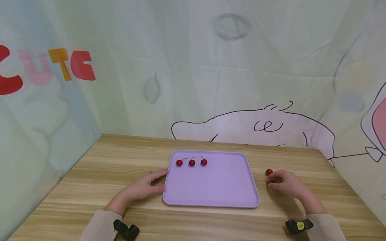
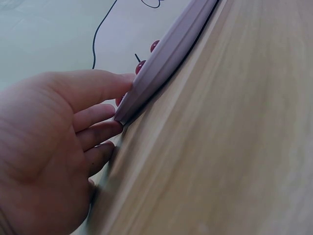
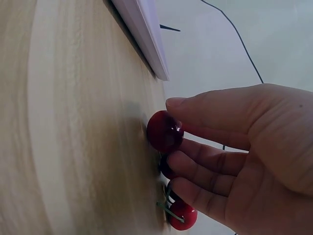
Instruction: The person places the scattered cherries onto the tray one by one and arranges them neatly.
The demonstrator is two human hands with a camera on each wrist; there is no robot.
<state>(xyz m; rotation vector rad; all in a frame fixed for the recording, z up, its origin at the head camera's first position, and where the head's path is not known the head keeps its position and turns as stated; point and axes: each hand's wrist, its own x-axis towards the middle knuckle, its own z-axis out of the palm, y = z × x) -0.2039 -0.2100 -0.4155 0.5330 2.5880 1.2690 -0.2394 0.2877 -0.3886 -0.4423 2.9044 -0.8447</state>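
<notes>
A lilac tray (image 1: 217, 187) lies on the table with three red cherries on it, a first cherry (image 1: 179, 162), a middle cherry (image 1: 192, 162) and a third cherry (image 1: 204, 162), in a row along its far left part. My left hand (image 1: 143, 185) touches the tray's left rim with thumb and fingers extended. Right of the tray, my right hand (image 1: 286, 182) pinches a cherry (image 3: 164, 131) between thumb and fingers, low at the table. Beside those fingers lies another stemmed cherry (image 3: 183, 215). A dark red cherry between them is partly hidden by the fingers.
The wooden table (image 1: 144, 217) runs back to a printed cloth backdrop (image 1: 187, 83) with cartoon drawings and letters. A black wrist device (image 1: 126, 230) sits on the left sleeve, and another black device (image 1: 298, 226) on the right.
</notes>
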